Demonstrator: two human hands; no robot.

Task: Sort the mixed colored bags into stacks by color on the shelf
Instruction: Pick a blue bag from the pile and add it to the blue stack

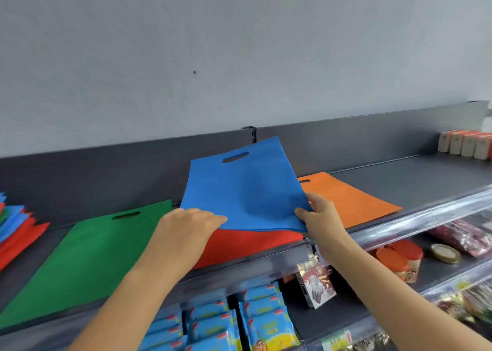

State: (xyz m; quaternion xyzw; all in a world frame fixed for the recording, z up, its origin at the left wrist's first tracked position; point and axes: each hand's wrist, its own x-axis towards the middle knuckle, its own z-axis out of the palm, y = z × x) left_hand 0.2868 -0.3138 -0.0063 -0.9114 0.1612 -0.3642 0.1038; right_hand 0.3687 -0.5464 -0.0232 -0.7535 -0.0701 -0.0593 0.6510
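Note:
A blue bag with a cut-out handle is held tilted above a red bag lying on the dark top shelf. My right hand pinches the blue bag's near right corner. My left hand rests flat on its near left edge, fingers straight. A green bag lies flat to the left. An orange bag lies to the right, partly behind the blue one. At the far left sits a mixed pile of blue, red and green bags.
Small boxes stand at the shelf's back right. A clear plastic lip runs along the shelf front. Lower shelves hold blue packets, orange-lidded jars and other packaged goods. A grey wall rises behind.

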